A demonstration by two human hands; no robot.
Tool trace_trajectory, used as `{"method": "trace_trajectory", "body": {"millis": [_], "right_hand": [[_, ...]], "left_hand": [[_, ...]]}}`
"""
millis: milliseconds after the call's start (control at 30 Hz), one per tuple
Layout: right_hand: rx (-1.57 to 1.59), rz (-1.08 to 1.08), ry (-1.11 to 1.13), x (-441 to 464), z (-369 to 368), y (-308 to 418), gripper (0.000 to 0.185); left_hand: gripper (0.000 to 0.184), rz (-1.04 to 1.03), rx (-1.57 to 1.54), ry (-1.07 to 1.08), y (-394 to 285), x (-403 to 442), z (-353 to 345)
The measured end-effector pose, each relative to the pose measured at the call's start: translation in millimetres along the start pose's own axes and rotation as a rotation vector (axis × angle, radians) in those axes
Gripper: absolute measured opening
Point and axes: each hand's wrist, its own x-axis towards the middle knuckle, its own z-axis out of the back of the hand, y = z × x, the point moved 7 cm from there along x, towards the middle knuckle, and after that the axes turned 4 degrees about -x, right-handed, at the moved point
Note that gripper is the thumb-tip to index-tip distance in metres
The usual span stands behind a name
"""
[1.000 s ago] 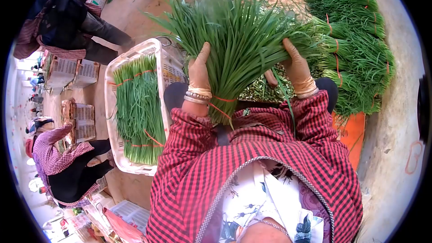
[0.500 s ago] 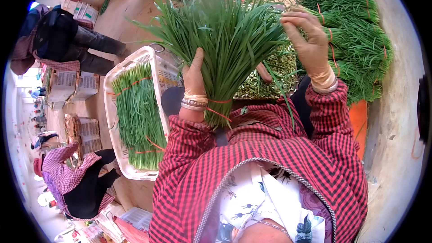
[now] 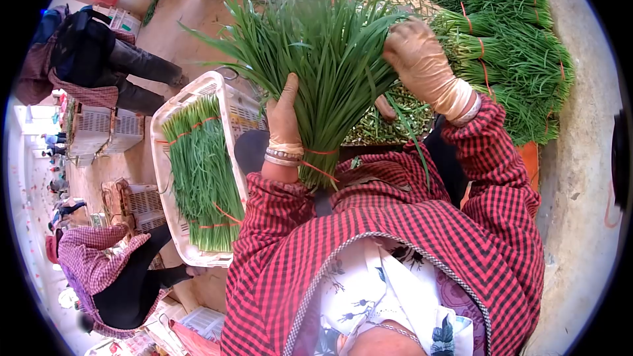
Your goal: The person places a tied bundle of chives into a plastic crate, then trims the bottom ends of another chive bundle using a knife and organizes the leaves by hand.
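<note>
A bunch of garlic chives (image 3: 323, 86) stands upright in front of my chest, its leaves fanned out at the top. A red band (image 3: 321, 151) circles it near the bottom. My left hand (image 3: 283, 118), in a thin glove, is wrapped around the bunch's left side, thumb pointing up. At the right edge of the leaves is my right hand (image 3: 422, 59), also gloved. Its fingers are curled together against the leaves, and their tips are partly hidden. Some loose leaves (image 3: 412, 135) hang down below it.
A white plastic crate (image 3: 227, 118) with banded chives stands at the left. More banded bunches (image 3: 501, 53) are piled at the right beside a pale wall (image 3: 587, 178). Cut scraps (image 3: 379, 125) lie behind my bunch. Two people (image 3: 105, 59) are at the far left.
My right hand has moved left and closed its fingers at the edge of the leaves. My left hand keeps its hold on the bunch. The seated person at left has shifted slightly.
</note>
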Motion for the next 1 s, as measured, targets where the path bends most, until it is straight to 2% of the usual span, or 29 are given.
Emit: {"method": "trace_trajectory", "body": {"millis": [33,100,133,200,267,333,467,667,800,900,1000], "right_hand": [[-0.001,0.001,0.002,0,-1,-12,0.013],[0.091,-0.263,-0.214,-1,19,-53,0.015],[0.091,-0.26,-0.212,2,24,-52,0.015],[0.308,-0.207,-0.399,1,46,-43,0.018],[0.385,-0.159,-0.36,3,42,-22,0.021],[0.19,-0.016,-0.212,10,38,9,0.017],[0.213,-0.075,-0.118,11,12,13,0.015],[0.212,0.02,-0.181,9,14,14,0.01],[0.292,-0.077,-0.21,4,15,-11,0.006],[0.554,-0.14,-0.178,1,12,-14,0.017],[0.435,-0.096,-0.139,2,10,-3,0.019]], "left_hand": [[0.041,0.002,-0.002,0.0,0,0,0],[0.043,0.014,-0.027,-0.034,1,-1,2],[0.043,0.014,-0.03,-0.037,2,0,4],[0.043,0.004,-0.041,0.011,4,4,4],[0.042,-0.003,-0.043,0.023,6,4,3],[0.041,-0.014,-0.049,0.037,3,2,-3],[0.04,-0.025,-0.001,0.035,0,-3,-8],[0.036,-0.015,0.004,0.012,0,-3,-3],[0.036,0.002,-0.019,0.024,2,-2,-1],[0.038,0.003,-0.041,0.015,2,-4,-4],[0.039,-0.015,-0.056,0.054,2,-3,-8]]}}
